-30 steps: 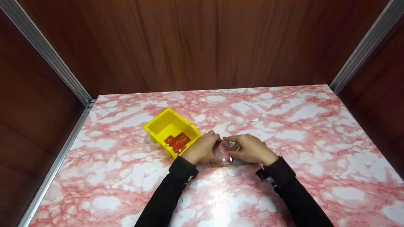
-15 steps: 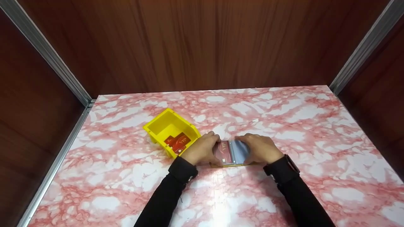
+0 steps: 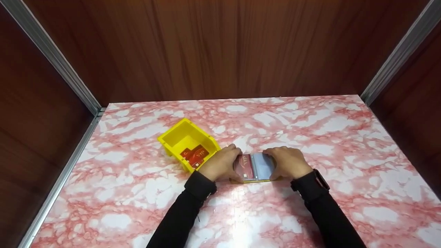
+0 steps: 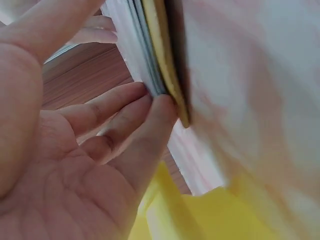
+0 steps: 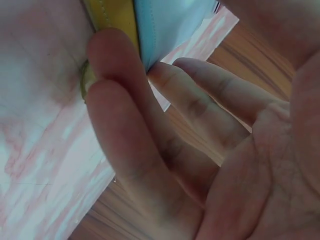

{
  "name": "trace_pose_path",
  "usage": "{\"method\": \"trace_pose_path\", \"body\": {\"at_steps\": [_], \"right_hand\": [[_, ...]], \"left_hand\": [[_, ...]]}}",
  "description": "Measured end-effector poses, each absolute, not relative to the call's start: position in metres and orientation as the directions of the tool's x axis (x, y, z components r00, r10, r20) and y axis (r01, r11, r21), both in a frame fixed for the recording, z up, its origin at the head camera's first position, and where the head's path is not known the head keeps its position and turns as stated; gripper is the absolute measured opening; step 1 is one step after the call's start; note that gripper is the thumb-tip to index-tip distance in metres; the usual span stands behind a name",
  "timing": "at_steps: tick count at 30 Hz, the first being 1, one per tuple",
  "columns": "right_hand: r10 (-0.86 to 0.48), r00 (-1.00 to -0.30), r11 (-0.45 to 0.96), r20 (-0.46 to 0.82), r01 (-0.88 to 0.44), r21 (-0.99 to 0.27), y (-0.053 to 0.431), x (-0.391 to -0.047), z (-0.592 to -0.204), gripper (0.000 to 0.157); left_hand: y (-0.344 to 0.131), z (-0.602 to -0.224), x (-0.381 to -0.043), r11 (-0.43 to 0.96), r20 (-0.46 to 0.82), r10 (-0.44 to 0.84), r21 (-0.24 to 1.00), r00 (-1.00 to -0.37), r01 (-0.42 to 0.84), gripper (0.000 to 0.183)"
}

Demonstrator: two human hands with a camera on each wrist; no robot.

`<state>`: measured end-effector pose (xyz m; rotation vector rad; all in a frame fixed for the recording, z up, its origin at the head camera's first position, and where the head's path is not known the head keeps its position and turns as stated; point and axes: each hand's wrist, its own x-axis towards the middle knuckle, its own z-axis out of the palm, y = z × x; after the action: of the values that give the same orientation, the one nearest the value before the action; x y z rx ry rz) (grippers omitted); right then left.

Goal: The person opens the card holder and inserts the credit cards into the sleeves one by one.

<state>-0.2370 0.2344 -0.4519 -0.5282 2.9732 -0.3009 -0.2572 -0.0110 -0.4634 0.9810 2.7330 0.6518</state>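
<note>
A pink-marbled table [image 3: 113, 220] fills the lower frame, a yellow bin [image 3: 181, 135] left of centre. Below and right of centre, the left hand [image 3: 221, 163] and right hand [image 3: 290, 162] grip opposite ends of a card holder [image 3: 264, 166] showing a red card [image 3: 246, 166].

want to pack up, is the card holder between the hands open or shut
Open. The card holder lies spread, with a red card showing in its left half and a pale pocket in its right.
</note>
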Motion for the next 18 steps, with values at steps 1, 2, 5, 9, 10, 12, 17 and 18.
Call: {"method": "trace_pose_path", "body": {"at_steps": [1, 2, 5, 9, 10, 12, 17, 18], "right_hand": [[-0.354, -0.933, 0.919, -0.069, -0.333, -0.212, 0.235, -0.237, -0.452, 0.083], [-0.356, -0.932, 0.918, -0.068, -0.335, -0.212, 0.235, -0.237, -0.452, 0.083], [-0.359, -0.931, 0.917, -0.070, -0.337, -0.212, 0.234, -0.237, -0.451, 0.084], [-0.354, -0.931, 0.919, -0.086, -0.329, -0.219, 0.233, -0.237, -0.450, 0.089], [-0.353, -0.932, 0.919, -0.088, -0.327, -0.220, 0.233, -0.237, -0.450, 0.090], [-0.353, -0.932, 0.918, -0.087, -0.326, -0.225, 0.233, -0.237, -0.451, 0.091], [-0.358, -0.930, 0.914, -0.077, -0.332, -0.234, 0.233, -0.236, -0.451, 0.092], [-0.357, -0.931, 0.914, -0.078, -0.331, -0.235, 0.234, -0.236, -0.451, 0.092]], "left_hand": [[-0.013, -0.459, -0.258, 0.675, 0.004, 0.642, 0.472, -0.767, 0.567, 0.071], [-0.016, -0.454, -0.259, 0.660, 0.019, 0.639, 0.499, -0.769, 0.561, 0.066], [-0.033, -0.438, -0.269, 0.626, 0.105, 0.581, 0.575, -0.807, 0.526, 0.036], [-0.067, -0.429, -0.285, 0.676, 0.226, 0.337, 0.617, -0.914, 0.402, 0.021], [-0.075, -0.430, -0.288, 0.710, 0.238, 0.275, 0.603, -0.932, 0.364, 0.024], [-0.085, -0.435, -0.293, 0.781, 0.228, 0.179, 0.559, -0.957, 0.279, 0.027], [-0.090, -0.449, -0.293, 0.939, 0.001, 0.144, 0.315, -0.990, 0.137, 0.022], [-0.089, -0.450, -0.293, 0.957, -0.050, 0.146, 0.261, -0.988, 0.128, 0.030]]}}
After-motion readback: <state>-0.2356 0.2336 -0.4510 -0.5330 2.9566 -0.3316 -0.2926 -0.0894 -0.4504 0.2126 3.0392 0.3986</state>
